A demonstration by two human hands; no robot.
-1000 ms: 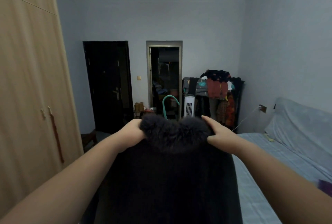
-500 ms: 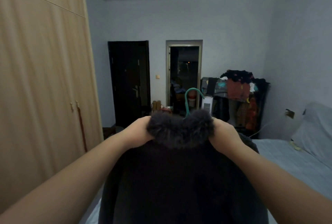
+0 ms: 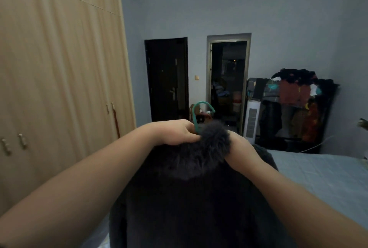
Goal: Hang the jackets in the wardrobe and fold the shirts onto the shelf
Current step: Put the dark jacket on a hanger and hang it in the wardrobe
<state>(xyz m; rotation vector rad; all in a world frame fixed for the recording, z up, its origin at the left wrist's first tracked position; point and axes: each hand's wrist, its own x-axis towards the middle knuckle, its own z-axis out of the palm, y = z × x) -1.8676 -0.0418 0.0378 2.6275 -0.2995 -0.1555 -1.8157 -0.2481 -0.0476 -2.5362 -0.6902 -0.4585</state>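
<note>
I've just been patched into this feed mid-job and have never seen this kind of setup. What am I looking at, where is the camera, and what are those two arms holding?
There is no machine here: the arms belong to a person, and the single camera sits on that person's head, looking forward and down, so you see the room as they do.

The left hand and the right hand both grip the furry collar of a dark jacket, which hangs down in front of the camera. The jacket is on a green hanger; only its hook shows, sticking up beside the left hand's fingers.

On the left stands a wooden wardrobe, its doors closed. On the right is a bed with a blue cover. At the back are a dark closed door, an open doorway and a rack piled with clothes.
</note>
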